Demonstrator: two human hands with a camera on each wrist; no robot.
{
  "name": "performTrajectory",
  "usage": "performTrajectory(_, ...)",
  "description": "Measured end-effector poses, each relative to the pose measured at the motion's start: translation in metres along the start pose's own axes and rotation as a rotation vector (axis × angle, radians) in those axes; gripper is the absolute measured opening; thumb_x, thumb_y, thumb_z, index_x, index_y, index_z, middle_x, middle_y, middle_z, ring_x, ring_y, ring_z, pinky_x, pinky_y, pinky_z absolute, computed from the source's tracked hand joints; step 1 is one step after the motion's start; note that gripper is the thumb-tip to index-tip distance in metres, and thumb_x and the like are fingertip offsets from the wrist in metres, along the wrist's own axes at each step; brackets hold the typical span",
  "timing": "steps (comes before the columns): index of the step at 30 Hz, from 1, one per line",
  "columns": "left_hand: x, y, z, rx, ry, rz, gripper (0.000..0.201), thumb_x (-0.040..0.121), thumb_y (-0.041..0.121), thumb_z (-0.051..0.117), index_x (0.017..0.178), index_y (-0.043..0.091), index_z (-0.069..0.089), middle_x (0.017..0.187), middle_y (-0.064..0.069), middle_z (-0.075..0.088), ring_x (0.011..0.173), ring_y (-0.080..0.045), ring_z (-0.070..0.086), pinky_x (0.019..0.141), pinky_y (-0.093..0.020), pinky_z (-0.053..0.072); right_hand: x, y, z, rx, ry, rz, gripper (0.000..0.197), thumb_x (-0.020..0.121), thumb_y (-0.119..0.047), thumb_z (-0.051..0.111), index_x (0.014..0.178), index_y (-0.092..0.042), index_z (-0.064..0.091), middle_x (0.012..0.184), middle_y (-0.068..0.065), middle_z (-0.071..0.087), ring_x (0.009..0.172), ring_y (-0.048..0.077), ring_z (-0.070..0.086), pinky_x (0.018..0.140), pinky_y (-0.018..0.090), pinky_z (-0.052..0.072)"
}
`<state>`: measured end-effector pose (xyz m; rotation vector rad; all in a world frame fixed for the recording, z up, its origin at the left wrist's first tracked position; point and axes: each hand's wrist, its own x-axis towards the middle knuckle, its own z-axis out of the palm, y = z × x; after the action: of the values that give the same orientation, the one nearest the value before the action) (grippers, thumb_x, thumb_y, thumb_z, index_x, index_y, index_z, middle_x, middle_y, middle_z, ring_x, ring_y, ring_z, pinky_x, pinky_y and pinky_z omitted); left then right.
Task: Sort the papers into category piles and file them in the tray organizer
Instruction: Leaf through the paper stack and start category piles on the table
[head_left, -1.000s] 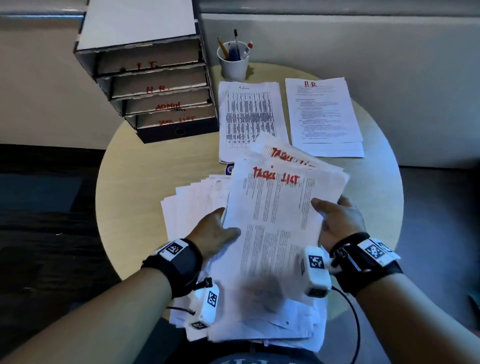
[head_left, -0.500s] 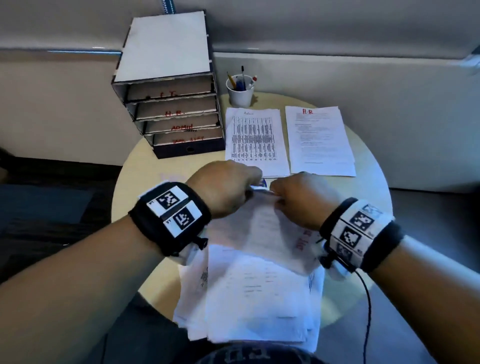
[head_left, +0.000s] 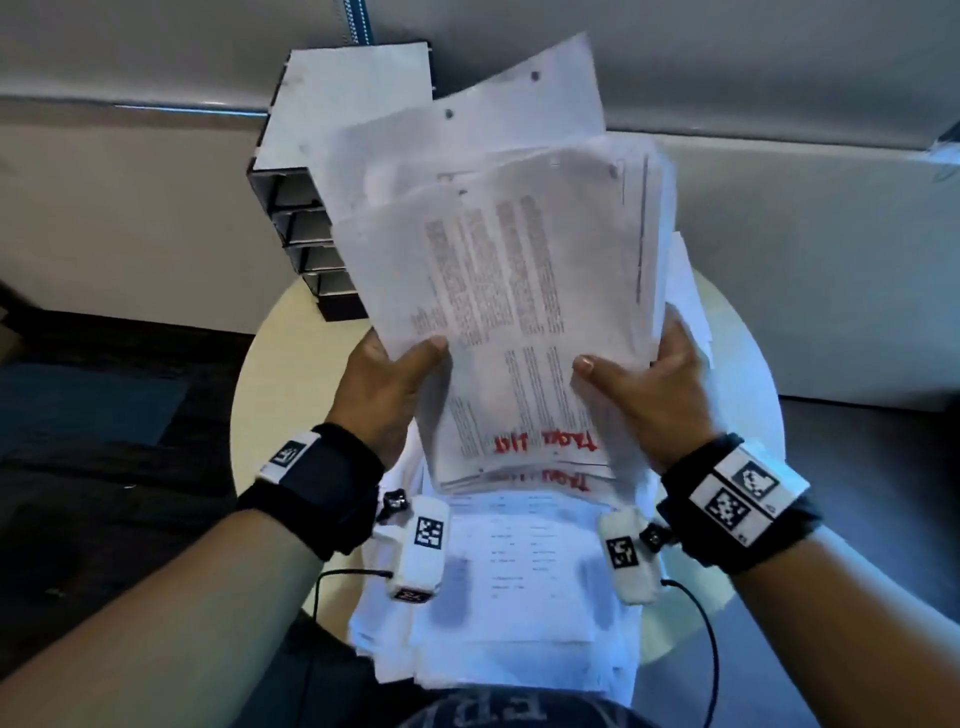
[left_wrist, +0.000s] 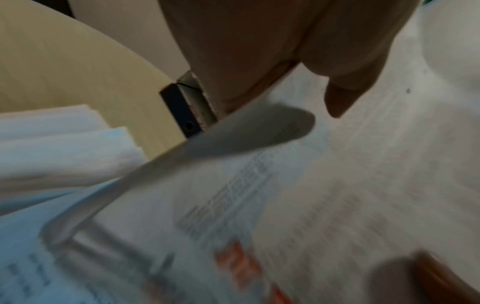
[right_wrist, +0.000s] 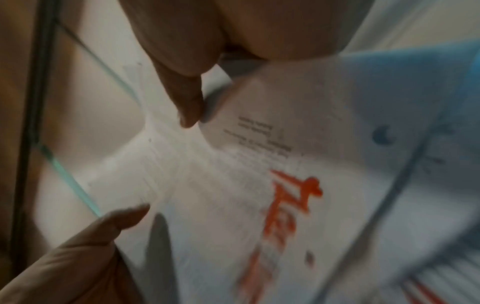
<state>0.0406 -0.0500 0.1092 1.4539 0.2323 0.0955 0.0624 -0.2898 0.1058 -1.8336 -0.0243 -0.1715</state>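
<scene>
White printed sheets fill the middle of the head view: a thick stack (head_left: 519, 291) is held up in both hands, fanned at its far end toward the top of the frame, with red handwritten lettering upside down at its near edge. The left hand (head_left: 387, 387) takes the stack's left edge in a closed grip, thumb on the top sheet and fingers hidden beneath; the left wrist view shows the thumb (left_wrist: 337, 98) lying on blurred print. The right hand (head_left: 652, 395) grips the right edge the same way, its thumb (head_left: 589, 366) flat across the top page; the right wrist view, blurred, shows that thumb on paper near red lettering. Under the raised stack, in the lower middle of the frame, a loose pile (head_left: 519, 597) of more sheets lies on the round pale bench (head_left: 270, 415) and overhangs its near edge. Behind the stack, in the upper left of the frame, the tray organizer (head_left: 306, 171) stands on the far side of the bench, its stacked dark slots partly hidden by the sheets and its flat white top showing. Each wrist carries a black band with printed square markers and a small white camera unit with a cable.
</scene>
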Motion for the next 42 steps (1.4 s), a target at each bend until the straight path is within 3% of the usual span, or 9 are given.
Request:
performTrajectory(6, -0.018, -0.006, 0.002, -0.007, 0.016, 0.153, 0.031, 0.092, -0.007, 0.059, 0.112, 0.017, 0.062, 0.106, 0.006, 0.074, 0.101, -0.014, 0.069, 0.08, -0.024, 0.055, -0.031, 0.02, 0.021, 0.131, 0.09, 0.122, 0.037, 0.063, -0.024, 0.089, 0.093, -0.014, 0.069, 0.088, -0.001, 0.075, 0.076, 0.013, 0.074, 0.068, 0.029, 0.059)
performTrajectory(11, -0.021, -0.051, -0.029, 0.077, 0.015, -0.04, 0.056, 0.066, 0.01, 0.085, 0.117, 0.016, 0.062, 0.104, 0.002, 0.075, 0.103, -0.02, 0.07, 0.088, -0.04, 0.058, -0.047, 0.05, 0.018, 0.21, -0.042, 0.241, 0.054, 0.057, -0.023, 0.086, 0.106, -0.01, 0.068, 0.095, 0.004, 0.077, 0.089, 0.024, 0.073, 0.077, 0.042, 0.059)
performTrajectory(17, -0.009, -0.06, -0.018, 0.112, -0.113, -0.124, 0.061, 0.056, 0.024, 0.089, 0.111, 0.013, 0.067, 0.105, -0.006, 0.075, 0.1, -0.027, 0.071, 0.083, -0.047, 0.059, -0.037, 0.052, 0.032, 0.375, 0.047, 0.362, 0.037, 0.068, 0.004, 0.08, 0.102, -0.004, 0.065, 0.09, 0.008, 0.076, 0.084, 0.029, 0.073, 0.07, 0.037, 0.058)
performTrajectory(23, -0.006, -0.057, -0.029, -0.021, -0.032, -0.031, 0.066, 0.062, 0.008, 0.09, 0.121, 0.003, 0.061, 0.113, -0.013, 0.072, 0.104, -0.026, 0.07, 0.084, -0.039, 0.059, -0.03, 0.046, 0.025, 0.357, -0.008, 0.261, 0.032, 0.073, 0.01, 0.075, 0.101, -0.004, 0.068, 0.095, 0.011, 0.075, 0.085, 0.025, 0.073, 0.071, 0.034, 0.059)
performTrajectory(27, -0.008, -0.072, -0.036, 0.093, -0.031, -0.055, 0.034, 0.075, -0.005, 0.08, 0.102, 0.01, 0.067, 0.096, 0.002, 0.076, 0.091, -0.013, 0.071, 0.078, -0.028, 0.056, -0.036, 0.067, 0.018, 0.234, -0.048, 0.238, 0.026, 0.068, 0.0, 0.082, 0.084, -0.016, 0.068, 0.081, 0.008, 0.072, 0.073, 0.017, 0.065, 0.066, 0.034, 0.05)
performTrajectory(30, -0.007, -0.077, -0.026, 0.189, -0.06, -0.079, 0.031, 0.078, 0.011, 0.08, 0.107, 0.012, 0.069, 0.1, 0.004, 0.076, 0.096, -0.014, 0.07, 0.085, -0.033, 0.056, -0.037, 0.067, 0.026, 0.108, -0.093, 0.198, 0.031, 0.07, 0.004, 0.081, 0.073, -0.024, 0.07, 0.074, -0.009, 0.07, 0.067, 0.008, 0.062, 0.063, 0.029, 0.05)
performTrajectory(33, -0.002, -0.066, -0.022, 0.218, -0.079, -0.036, 0.037, 0.084, 0.021, 0.073, 0.118, 0.012, 0.067, 0.11, -0.001, 0.074, 0.105, -0.019, 0.069, 0.093, -0.044, 0.055, -0.032, 0.05, 0.031, 0.225, 0.036, 0.266, 0.029, 0.071, 0.005, 0.08, 0.08, -0.022, 0.075, 0.082, -0.005, 0.076, 0.079, 0.016, 0.071, 0.073, 0.036, 0.059)
performTrajectory(38, -0.008, -0.042, -0.006, 0.3, -0.02, 0.204, 0.034, 0.092, 0.015, 0.068, 0.122, 0.002, 0.062, 0.112, -0.007, 0.071, 0.097, -0.001, 0.066, 0.079, -0.014, 0.051, -0.029, 0.018, 0.034, 0.148, 0.141, 0.189, 0.016, 0.072, -0.012, 0.082, 0.077, -0.023, 0.072, 0.077, -0.011, 0.075, 0.075, 0.013, 0.073, 0.072, 0.034, 0.061)
performTrajectory(42, -0.015, -0.029, -0.003, 0.227, 0.045, 0.329, 0.047, 0.084, 0.026, 0.068, 0.122, 0.0, 0.061, 0.114, -0.008, 0.07, 0.105, -0.01, 0.067, 0.086, -0.019, 0.053, -0.042, -0.001, 0.032, 0.032, 0.205, 0.077, 0.012, 0.077, -0.023, 0.08, 0.078, -0.03, 0.07, 0.074, -0.016, 0.072, 0.075, 0.005, 0.071, 0.066, 0.023, 0.057)
